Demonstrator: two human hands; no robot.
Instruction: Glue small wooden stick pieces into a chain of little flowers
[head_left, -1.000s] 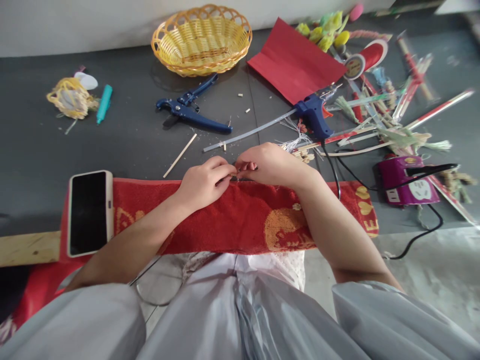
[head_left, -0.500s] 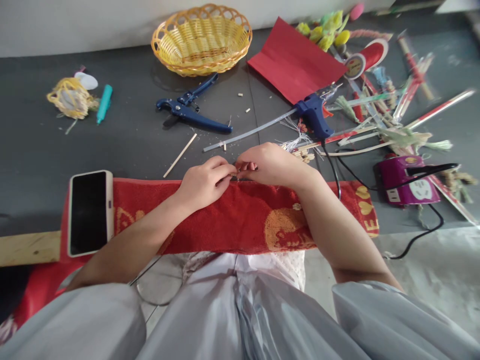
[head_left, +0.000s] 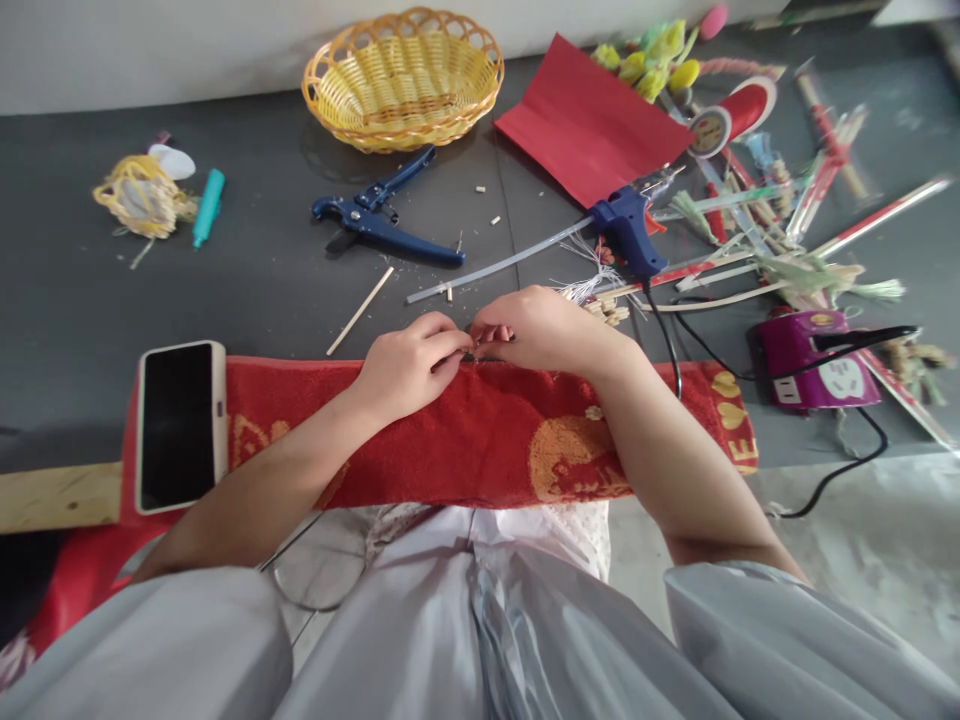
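My left hand [head_left: 415, 365] and my right hand [head_left: 536, 330] meet over the far edge of a red towel [head_left: 480, 440]. Both sets of fingers are closed in a pinch, tip to tip. Something small and thin seems to be between them, mostly hidden by the fingers and too small to name. Just beyond the hands lie a thin wooden stick [head_left: 360, 311] and a small cut piece of stick [head_left: 449, 295]. A blue glue gun [head_left: 628, 232] with a long clear glue stick [head_left: 499, 268] rests past my right hand.
Blue cutters [head_left: 386, 215] lie ahead, below a yellow woven basket [head_left: 405, 95]. Red paper [head_left: 592, 125], a red thread spool [head_left: 735, 115] and a purple power socket [head_left: 814, 360] with cords are at right. A phone [head_left: 178, 428] lies at left, near a teal tube [head_left: 208, 208].
Almost nothing differs. The fingertips of both hands have shifted very slightly where they meet; everything on the table stays in place.
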